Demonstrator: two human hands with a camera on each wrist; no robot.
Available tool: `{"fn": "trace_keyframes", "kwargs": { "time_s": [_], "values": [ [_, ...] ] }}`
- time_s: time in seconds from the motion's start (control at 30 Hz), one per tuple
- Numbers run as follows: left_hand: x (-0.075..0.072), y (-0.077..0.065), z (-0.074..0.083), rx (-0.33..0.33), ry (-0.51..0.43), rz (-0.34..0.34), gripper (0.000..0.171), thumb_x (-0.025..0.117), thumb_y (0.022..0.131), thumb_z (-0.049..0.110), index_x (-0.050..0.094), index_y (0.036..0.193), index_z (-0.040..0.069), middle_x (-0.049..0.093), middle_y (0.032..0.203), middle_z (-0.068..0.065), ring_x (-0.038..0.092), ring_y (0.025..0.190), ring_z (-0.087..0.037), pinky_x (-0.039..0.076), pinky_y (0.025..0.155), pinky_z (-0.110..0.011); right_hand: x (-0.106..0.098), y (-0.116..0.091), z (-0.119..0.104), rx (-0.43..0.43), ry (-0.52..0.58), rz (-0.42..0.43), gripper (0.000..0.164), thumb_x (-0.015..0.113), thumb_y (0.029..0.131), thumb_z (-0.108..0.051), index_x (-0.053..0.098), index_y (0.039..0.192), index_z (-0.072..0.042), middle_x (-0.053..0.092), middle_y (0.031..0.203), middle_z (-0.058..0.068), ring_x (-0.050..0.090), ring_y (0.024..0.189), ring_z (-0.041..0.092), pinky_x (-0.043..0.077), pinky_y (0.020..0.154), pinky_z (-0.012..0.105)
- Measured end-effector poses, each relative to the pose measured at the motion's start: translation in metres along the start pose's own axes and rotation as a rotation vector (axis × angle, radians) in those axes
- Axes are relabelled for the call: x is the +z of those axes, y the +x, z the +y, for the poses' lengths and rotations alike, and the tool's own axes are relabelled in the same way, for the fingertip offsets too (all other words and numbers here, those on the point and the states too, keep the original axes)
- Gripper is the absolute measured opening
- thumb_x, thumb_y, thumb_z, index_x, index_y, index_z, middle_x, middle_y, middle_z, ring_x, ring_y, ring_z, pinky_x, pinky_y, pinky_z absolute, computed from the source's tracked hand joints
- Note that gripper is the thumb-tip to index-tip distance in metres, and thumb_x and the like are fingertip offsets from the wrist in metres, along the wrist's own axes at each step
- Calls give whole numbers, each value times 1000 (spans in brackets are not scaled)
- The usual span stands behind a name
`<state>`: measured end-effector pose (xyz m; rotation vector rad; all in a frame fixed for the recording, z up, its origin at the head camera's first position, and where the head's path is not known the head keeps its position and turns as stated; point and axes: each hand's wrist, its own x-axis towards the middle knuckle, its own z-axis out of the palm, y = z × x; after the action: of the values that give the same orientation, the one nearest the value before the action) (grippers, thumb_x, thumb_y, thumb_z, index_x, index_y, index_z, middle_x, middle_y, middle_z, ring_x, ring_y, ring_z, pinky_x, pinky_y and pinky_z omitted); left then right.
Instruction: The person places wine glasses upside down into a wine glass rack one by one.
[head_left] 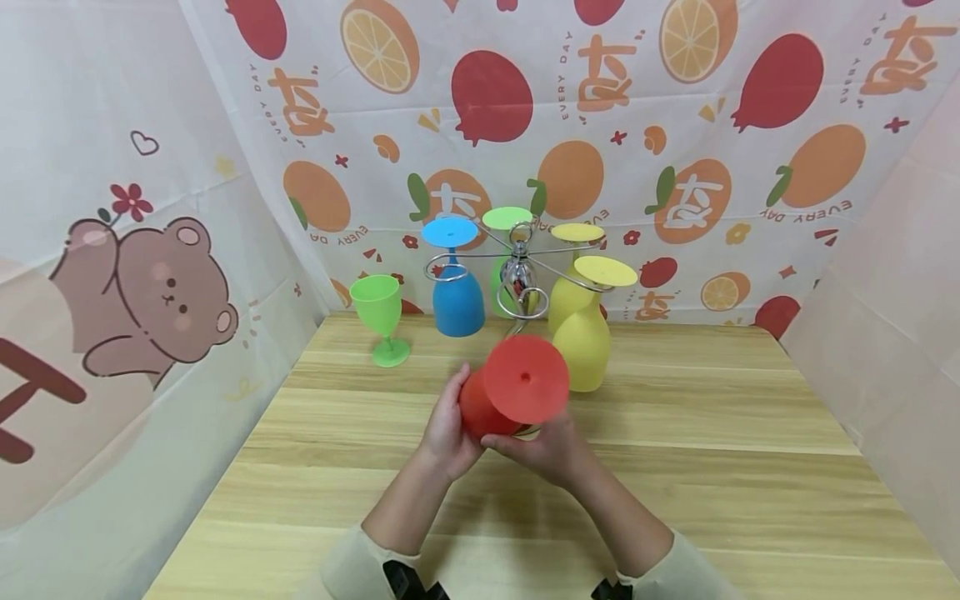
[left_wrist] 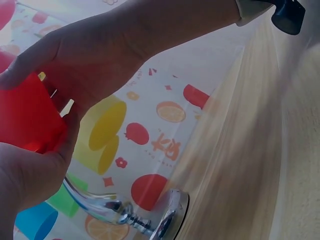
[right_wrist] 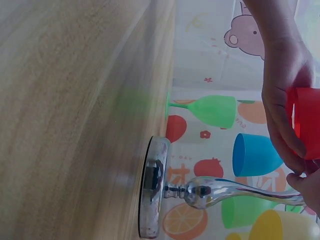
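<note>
A red plastic goblet [head_left: 525,375] is held upside down and tilted between both hands, its round foot facing up. My left hand [head_left: 448,432] grips the bowl from the left. From the right, my right hand [head_left: 549,450] holds it too, thumb along the bowl's lower side. Just beyond is a shiny metal goblet rack [head_left: 519,271] with looped arms. A blue goblet [head_left: 457,300], a green goblet [head_left: 507,218] and two yellow goblets [head_left: 585,342] hang from it by their feet, bowls down. In the right wrist view, the goblet's open rim [right_wrist: 296,120] points toward the table.
Another green goblet [head_left: 377,304] stands upright on the wooden table [head_left: 712,467] at the back left. The rack's round base [right_wrist: 154,187] rests on the table. A fruit-print cloth [head_left: 637,167] hangs behind, and a bear-print cloth [head_left: 165,292] on the left.
</note>
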<state>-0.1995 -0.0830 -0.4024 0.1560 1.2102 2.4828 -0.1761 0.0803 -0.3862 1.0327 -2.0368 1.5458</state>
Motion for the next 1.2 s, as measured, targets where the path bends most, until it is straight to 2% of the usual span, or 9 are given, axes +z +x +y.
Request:
{"fn": "trace_keyframes", "kwargs": {
  "time_s": [0.23, 0.37, 0.47, 0.57, 0.67, 0.8, 0.97, 1.2],
  "values": [
    [-2, 1, -3, 24, 76, 33, 43, 32, 104, 51, 52, 127, 21, 57, 121, 2, 51, 116, -20, 51, 90, -31, 0, -5, 26, -1, -49, 17, 93, 90, 68, -10, 38, 145, -13, 49, 141, 7, 46, 131, 23, 53, 97, 38],
    [-2, -1, -2, 77, 151, 61, 40, 34, 104, 46, 56, 124, 19, 61, 118, 2, 54, 112, -19, 51, 90, -31, -3, -6, 27, -15, -50, 12, 90, 88, 73, -18, 36, 147, -16, 48, 143, 5, 46, 132, 22, 54, 96, 38],
    [-2, -3, 1, 131, 225, 40, 44, 36, 105, 43, 56, 132, 14, 60, 125, -1, 54, 117, -22, 51, 94, -35, -5, -6, 27, -13, -47, 11, 89, 86, 75, -21, 36, 148, -18, 48, 143, 4, 47, 131, 21, 55, 93, 37],
    [-3, -5, 6, 209, 361, 9, 48, 39, 104, 40, 50, 141, 10, 56, 136, -4, 50, 127, -25, 49, 102, -41, -8, -6, 28, -4, -42, 10, 88, 85, 76, -23, 35, 148, -19, 48, 143, 3, 47, 130, 21, 56, 92, 37],
    [-2, -8, 11, 300, 558, -2, 49, 44, 102, 34, 45, 145, 11, 51, 143, -6, 47, 132, -27, 46, 106, -45, -10, -7, 28, 23, -27, -1, 88, 85, 76, -23, 35, 148, -21, 48, 143, 2, 48, 129, 20, 57, 90, 36],
    [2, -13, 16, 386, 753, -6, 51, 54, 98, 30, 44, 146, 16, 50, 144, -5, 45, 133, -27, 47, 105, -45, -12, -8, 27, 52, -17, -12, 88, 85, 77, -23, 34, 148, -22, 48, 142, 1, 49, 128, 19, 57, 89, 35],
    [10, -19, 18, 441, 833, -44, 57, 66, 92, 32, 45, 145, 21, 51, 141, -2, 46, 130, -27, 51, 100, -41, -14, -9, 27, 52, -9, -9, 89, 85, 76, -20, 33, 149, -21, 47, 143, 2, 48, 129, 20, 57, 89, 36],
    [16, -23, 17, 443, 895, -56, 61, 72, 88, 32, 47, 143, 28, 53, 138, 2, 50, 125, -26, 53, 94, -41, -16, -8, 28, 27, -9, -2, 89, 84, 77, -15, 33, 150, -19, 47, 143, 3, 48, 129, 21, 57, 89, 36]
  ]
}}
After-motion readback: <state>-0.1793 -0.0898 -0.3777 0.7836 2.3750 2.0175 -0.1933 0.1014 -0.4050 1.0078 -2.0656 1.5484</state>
